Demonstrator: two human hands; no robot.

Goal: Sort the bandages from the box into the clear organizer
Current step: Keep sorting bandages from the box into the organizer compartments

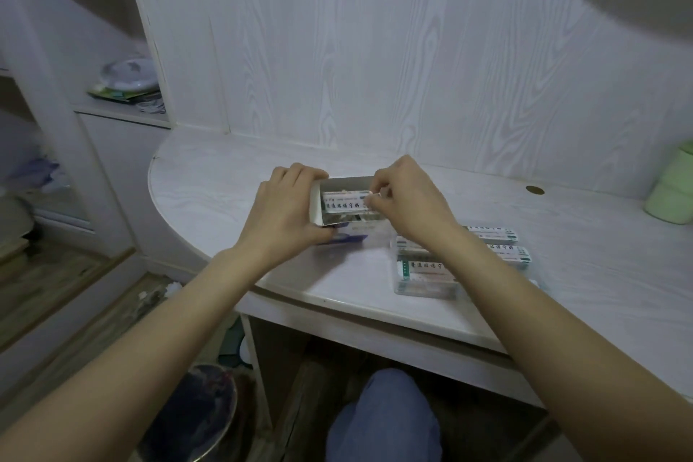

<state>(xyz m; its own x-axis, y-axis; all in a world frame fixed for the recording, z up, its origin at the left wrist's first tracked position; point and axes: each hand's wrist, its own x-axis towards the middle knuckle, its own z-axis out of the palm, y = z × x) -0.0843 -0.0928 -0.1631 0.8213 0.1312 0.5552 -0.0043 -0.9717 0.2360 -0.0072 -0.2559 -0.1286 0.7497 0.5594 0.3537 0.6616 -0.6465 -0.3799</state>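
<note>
Now at the white desk (232,176), near its middle: left hand (288,210) wrapped round the left end of the open cardboard box (339,186), thumb under the near edge and fingers curled over the far wall, holding it tilted with the open top facing the camera. Right hand (408,206) at the box's right end, thumb and forefinger pinched on the right tip of a bandage (343,201), a flat white wrapper with green print, lying lengthwise inside the box. More wrappers packed beneath it, count unclear. Just under the box, touching the desk, a blue and white packet or flap (347,236), probably part of the same carton, though blurred. Near the right forearm, close to the desk's front edge, the clear organizer (423,283), already holding several bandages (498,234) in rows, printed sides up; partly hidden by the right wrist, so compartment walls hard to make out. Further right, against the wood-grain back panel, a pale green container (671,195), and beside it a round cable hole (535,190) in the desktop. Left of the desk, open shelves with a stack of papers and discs (127,82). Below, a blue-clad knee (386,420) and a round bin (195,413) on the floor.
</note>
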